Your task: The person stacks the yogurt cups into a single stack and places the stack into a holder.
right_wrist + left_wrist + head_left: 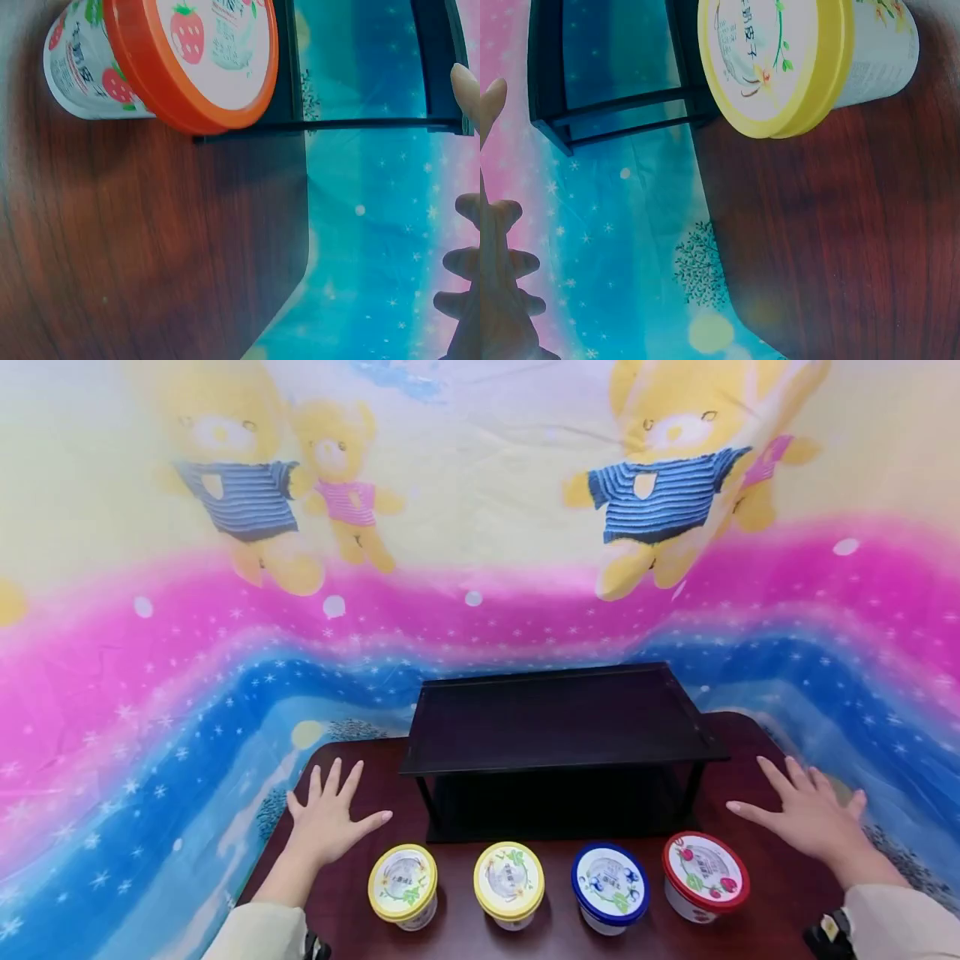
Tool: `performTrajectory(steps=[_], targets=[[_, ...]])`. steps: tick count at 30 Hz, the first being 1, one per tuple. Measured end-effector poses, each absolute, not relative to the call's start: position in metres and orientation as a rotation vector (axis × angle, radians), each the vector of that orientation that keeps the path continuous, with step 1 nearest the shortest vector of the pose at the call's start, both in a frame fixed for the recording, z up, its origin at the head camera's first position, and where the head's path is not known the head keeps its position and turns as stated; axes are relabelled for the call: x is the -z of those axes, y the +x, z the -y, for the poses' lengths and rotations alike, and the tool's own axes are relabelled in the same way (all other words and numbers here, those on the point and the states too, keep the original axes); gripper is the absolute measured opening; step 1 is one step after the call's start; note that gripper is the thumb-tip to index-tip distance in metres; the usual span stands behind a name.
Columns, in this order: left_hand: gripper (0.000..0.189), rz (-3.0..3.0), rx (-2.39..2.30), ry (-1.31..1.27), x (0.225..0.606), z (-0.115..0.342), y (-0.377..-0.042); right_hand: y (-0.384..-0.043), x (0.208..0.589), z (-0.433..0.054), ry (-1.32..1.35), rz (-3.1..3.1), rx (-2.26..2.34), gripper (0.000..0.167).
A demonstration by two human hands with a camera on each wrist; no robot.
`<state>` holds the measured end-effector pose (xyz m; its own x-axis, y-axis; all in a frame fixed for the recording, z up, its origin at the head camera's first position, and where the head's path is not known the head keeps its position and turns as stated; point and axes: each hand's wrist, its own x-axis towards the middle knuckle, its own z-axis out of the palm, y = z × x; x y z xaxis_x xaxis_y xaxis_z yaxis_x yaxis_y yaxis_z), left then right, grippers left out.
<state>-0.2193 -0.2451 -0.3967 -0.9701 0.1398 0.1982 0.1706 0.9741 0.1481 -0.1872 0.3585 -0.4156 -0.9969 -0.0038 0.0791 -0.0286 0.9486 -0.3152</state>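
My left hand (327,817) hovers at the table's left side with its fingers spread, holding nothing. The nearest thing to it is a tub with a yellow lid (402,883). On the right side, my right hand (812,817) is likewise spread and holds nothing, nearest a tub with a red lid (706,873) and strawberry pictures. Between these stand another yellow-lidded tub (509,882) and a blue-lidded tub (610,885) with blueberry pictures. All the tubs stand upright in a row. The wrist views show a yellow lid (780,67) and a red-orange lid (195,60) close by.
Behind the tubs stands a black two-level shelf (558,718) with a flat top and a lower board. It sits on a dark red wooden table (360,935) with rounded corners. A curtain (472,527) printed with bears hangs around the table's back and sides.
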Motion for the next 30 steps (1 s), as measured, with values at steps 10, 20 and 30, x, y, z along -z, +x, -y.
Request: performTrajectory(steps=[10,20,30], targets=[[0.090,2.919,0.335,-0.283,0.403,0.239,-0.211,-0.171,0.432,-0.349,0.046,2.994,-0.542,0.087],[0.089,2.933,0.542,-0.313,0.413,0.230,-0.202,-0.158,0.457,-0.342,0.073,2.886,-0.695,0.087],[0.081,2.959,0.977,-0.316,0.432,0.229,-0.191,-0.150,0.483,-0.330,0.016,2.943,-1.003,0.083]])
